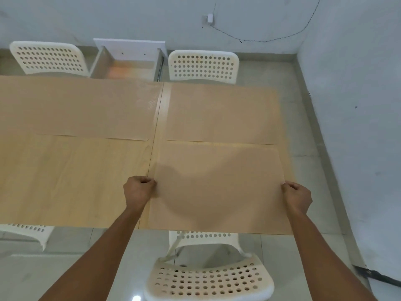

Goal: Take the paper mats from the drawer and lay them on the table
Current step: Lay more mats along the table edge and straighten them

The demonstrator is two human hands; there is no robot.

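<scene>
Right now both hands pinch one paper mat (pixel 217 185) that lies on the counter (pixel 71 177) at its near right corner: the left hand (pixel 138 190) grips the mat's left edge with curled fingers, the right hand (pixel 297 196) grips its right edge. Two more paper mats lie flat along the far edge, one on the left (pixel 76 107) and one on the right (pixel 221 111), just beyond the held mat. Past the far edge a white drawer (pixel 128 59) stands pulled open; its bottom looks bare wood, though part of it is hidden by the counter. White perforated chairs (pixel 208 276) stand round the counter.
</scene>
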